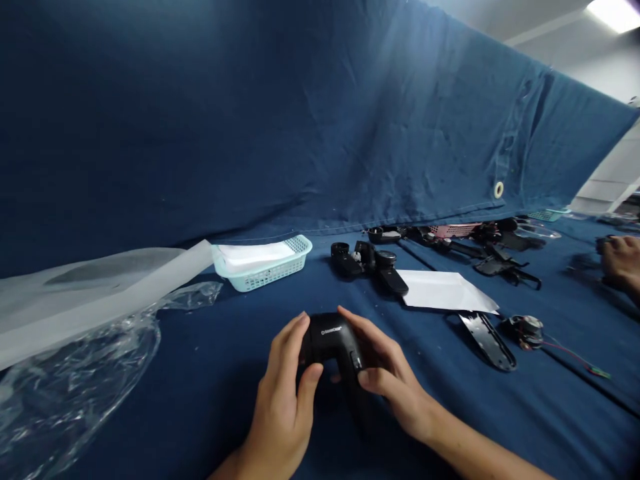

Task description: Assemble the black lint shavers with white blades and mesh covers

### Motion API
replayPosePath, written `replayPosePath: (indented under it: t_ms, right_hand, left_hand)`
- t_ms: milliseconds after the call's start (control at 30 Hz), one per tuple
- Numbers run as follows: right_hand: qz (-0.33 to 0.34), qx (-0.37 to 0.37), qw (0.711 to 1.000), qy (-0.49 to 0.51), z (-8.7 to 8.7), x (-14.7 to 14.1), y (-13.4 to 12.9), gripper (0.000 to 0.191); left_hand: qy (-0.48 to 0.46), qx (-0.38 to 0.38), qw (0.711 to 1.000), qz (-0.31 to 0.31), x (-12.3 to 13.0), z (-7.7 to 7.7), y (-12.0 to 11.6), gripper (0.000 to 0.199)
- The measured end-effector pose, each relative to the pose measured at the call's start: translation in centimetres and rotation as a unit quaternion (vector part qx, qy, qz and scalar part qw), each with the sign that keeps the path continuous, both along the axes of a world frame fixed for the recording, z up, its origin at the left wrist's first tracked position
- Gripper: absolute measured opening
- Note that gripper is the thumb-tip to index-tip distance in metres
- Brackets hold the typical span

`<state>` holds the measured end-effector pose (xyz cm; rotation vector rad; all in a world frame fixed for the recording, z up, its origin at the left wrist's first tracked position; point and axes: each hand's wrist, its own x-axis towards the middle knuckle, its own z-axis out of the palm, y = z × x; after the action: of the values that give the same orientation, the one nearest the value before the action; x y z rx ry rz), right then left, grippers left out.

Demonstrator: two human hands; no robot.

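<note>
Black, smooth, hard-looking plastic, and here it is between my hands: an angled black plastic hand-held appliance, just in front of me over the dark blue cloth. My left hand has the end of its head, fingers half curled, thumb spread wide of the forefinger. Over on the other side, my right hand cups the bend, fingers bowed behind it, thumb down beside the small switches. The handle's lower end sinks into shadow, so whether it touches the cloth I can't quite tell.

I'd call it stiff all over, moderate in weight, probably heavier at the head, and a bit slick on those rounded sides. Best hold, I reckon: one palm round the handle, the other steadying the head, nothing pressing hard on the switches, likely its most delicate spot. Beyond sits a pale turquoise perforated plastic basket; off to my left, crinkled clear plastic film.
</note>
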<state>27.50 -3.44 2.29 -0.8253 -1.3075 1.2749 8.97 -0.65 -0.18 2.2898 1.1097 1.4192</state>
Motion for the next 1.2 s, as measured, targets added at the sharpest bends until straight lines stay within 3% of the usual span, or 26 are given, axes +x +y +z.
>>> replayPosePath:
  t_ms: [400,633,1200]
  right_hand:
    - [-0.018,0.068,0.992,-0.109,0.6,0.5,-0.9,0.068]
    - [-0.075,0.126,0.964,-0.222,0.8,0.4,-1.4,0.067]
    - [-0.095,0.125,0.960,-0.233,0.5,0.2,-1.1,0.067]
  left_hand:
    - [-0.037,0.022,0.998,-0.051,-0.1,0.0,0.0,0.051]
    - [-0.040,0.015,0.998,-0.049,-0.2,-0.2,0.1,0.051]
    - [-0.017,0.056,0.998,-0.032,0.0,0.2,-0.2,0.048]
